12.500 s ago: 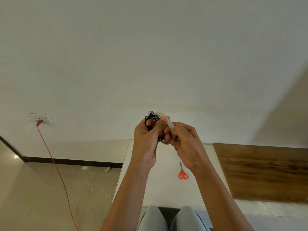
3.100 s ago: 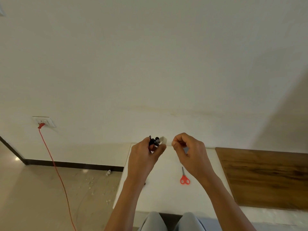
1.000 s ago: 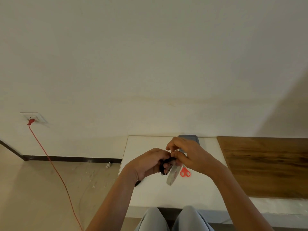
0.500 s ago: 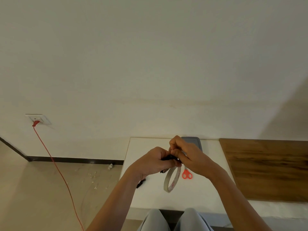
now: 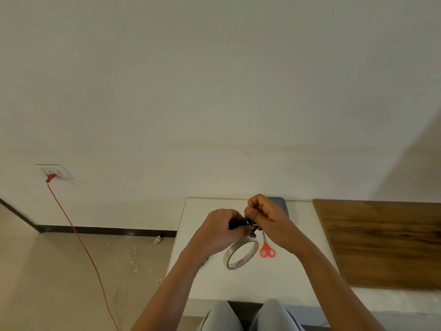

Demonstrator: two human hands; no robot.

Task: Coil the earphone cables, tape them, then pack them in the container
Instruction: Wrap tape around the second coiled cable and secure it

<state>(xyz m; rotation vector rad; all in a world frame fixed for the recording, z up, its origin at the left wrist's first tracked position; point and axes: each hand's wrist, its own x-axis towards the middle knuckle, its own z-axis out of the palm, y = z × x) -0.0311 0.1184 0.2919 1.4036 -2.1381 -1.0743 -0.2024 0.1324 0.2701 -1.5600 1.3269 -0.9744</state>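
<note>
My left hand [image 5: 220, 231] grips a small black coil of earphone cable [image 5: 238, 223] above the white table [image 5: 274, 280]. My right hand [image 5: 268, 218] pinches the coil's right end, where the earbuds [image 5: 252, 232] hang down. Both hands touch at the coil, which is mostly hidden by fingers. A roll of clear tape [image 5: 241, 254] lies tilted on the table just below my hands. A grey container [image 5: 282, 204] sits at the table's far edge, partly hidden behind my right hand.
Red-handled scissors [image 5: 266, 247] lie right of the tape roll. A brown wooden board [image 5: 381, 242] covers the right side. A red cord [image 5: 78, 240] runs from a wall socket [image 5: 55, 172] down across the floor on the left. My knees [image 5: 250, 315] are under the table's near edge.
The tape roll that hung from my hands now rests on the table below them. Both hands stay together on the cable coil.
</note>
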